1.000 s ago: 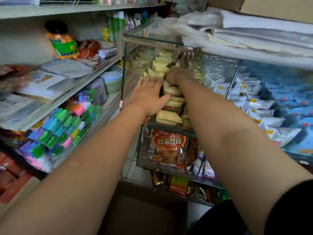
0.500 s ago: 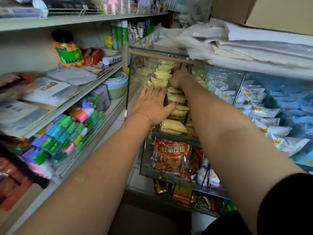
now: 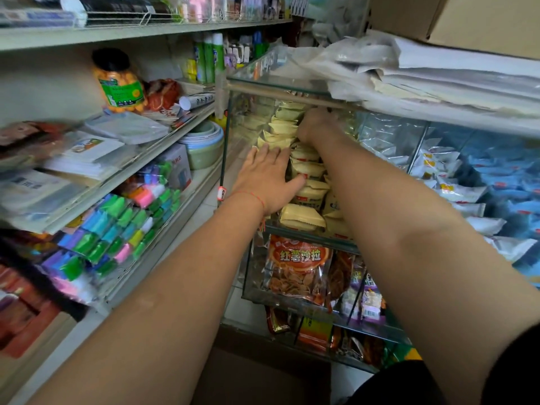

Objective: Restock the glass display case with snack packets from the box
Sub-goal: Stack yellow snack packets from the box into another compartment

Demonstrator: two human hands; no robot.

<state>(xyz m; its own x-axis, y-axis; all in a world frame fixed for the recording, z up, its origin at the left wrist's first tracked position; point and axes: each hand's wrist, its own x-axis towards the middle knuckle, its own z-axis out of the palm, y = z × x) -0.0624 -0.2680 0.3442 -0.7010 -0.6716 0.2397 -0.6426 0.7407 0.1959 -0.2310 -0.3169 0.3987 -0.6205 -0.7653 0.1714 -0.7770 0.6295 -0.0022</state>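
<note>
both hands [image 3: 267, 176] deeper among packets [image 3: 302, 216]

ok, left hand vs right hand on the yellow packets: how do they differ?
The left hand lies flat with fingers straight, pressing the pale yellow snack packets near the front. The right hand reaches deeper with fingers curled among the packets; its grip is hidden. Both are inside the glass display case.

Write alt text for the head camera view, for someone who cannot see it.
A person reaches both arms into a glass display case, the left hand lying flat on rows of yellow snack packets while the right hand works deeper among them. Orange chip bags fill the shelf below; cluttered shop shelves stand to the left.
</note>
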